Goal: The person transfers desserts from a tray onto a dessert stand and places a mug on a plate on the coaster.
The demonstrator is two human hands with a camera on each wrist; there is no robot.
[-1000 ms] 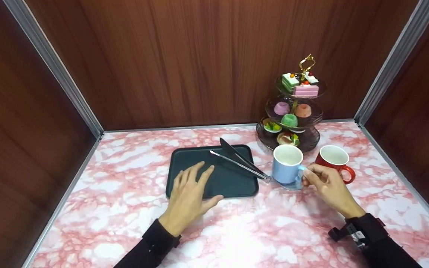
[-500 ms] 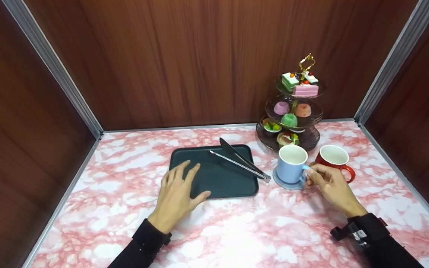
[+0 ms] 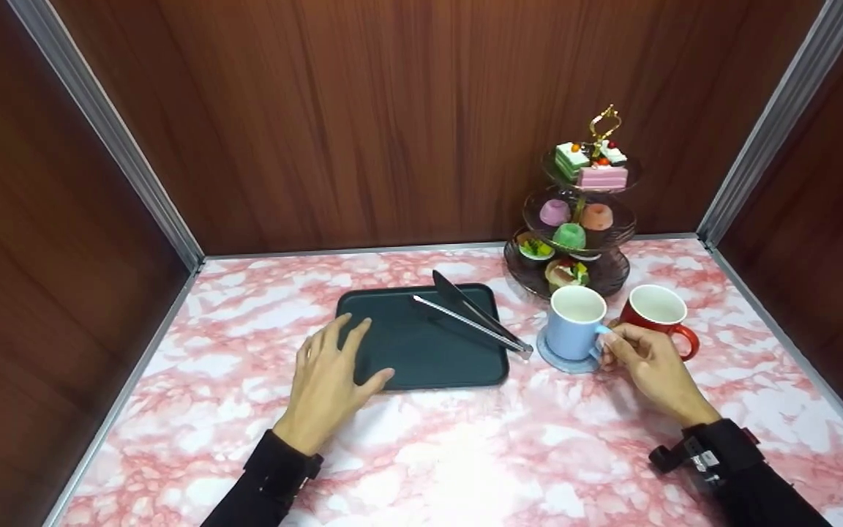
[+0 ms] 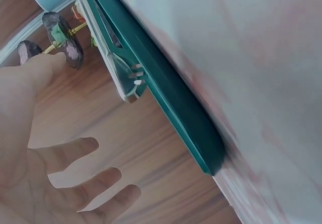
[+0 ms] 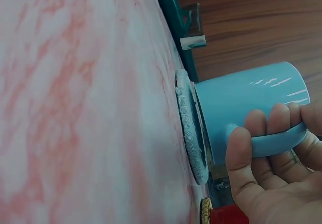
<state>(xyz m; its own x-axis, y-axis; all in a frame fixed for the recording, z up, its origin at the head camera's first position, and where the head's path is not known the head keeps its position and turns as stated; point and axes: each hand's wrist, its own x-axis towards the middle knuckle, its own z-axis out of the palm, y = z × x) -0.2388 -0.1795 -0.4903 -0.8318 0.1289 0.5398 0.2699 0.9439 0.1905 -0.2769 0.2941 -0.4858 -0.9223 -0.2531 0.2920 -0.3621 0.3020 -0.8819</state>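
Note:
My right hand (image 3: 656,373) grips the handle of a light blue mug (image 3: 571,329), with fingers hooked through it and the thumb on the outside. Beneath the upright mug lies a round blue-grey coaster (image 5: 187,128), close under its base. My left hand (image 3: 326,380) hovers at the left end of a dark green tray (image 3: 421,366), fingers spread, holding nothing. Across the tray's right part lies a pair of tongs (image 3: 480,327), its hinge end reaching past the tray's right edge. Just behind the right hand stands a red mug (image 3: 645,315), partly covered by it.
At the back right stands a three-tier stand (image 3: 615,271) bearing several cakes and small desserts, right behind the blue mug. Brown wood-grain panels (image 3: 363,132) enclose the marbled pink table (image 3: 451,454) at the back and sides. A woven coaster edge (image 5: 205,211) shows beside the red mug.
The blue mug has moved slightly right in my right hand and now stands more centrally over its coaster. My left hand has drawn leftward from the tray's middle to its left end.

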